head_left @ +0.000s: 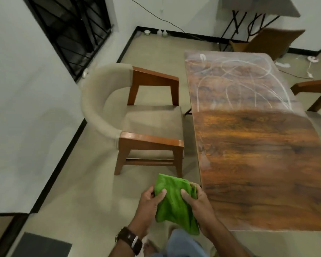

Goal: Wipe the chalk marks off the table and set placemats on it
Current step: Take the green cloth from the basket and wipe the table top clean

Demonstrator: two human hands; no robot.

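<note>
Both hands, the left hand (150,198) and the right hand (196,201), are closed on a folded green cloth (174,199), thumbs pressed into its upper face, holding it in the air just left of the bench (248,145). The cloth looks soft, light and limp, its lower edge drooping, so it would handle best bunched or folded into a pad under one flat palm. The chalk marks (239,82) lie well ahead of the hands, on the far half of the bench
</note>
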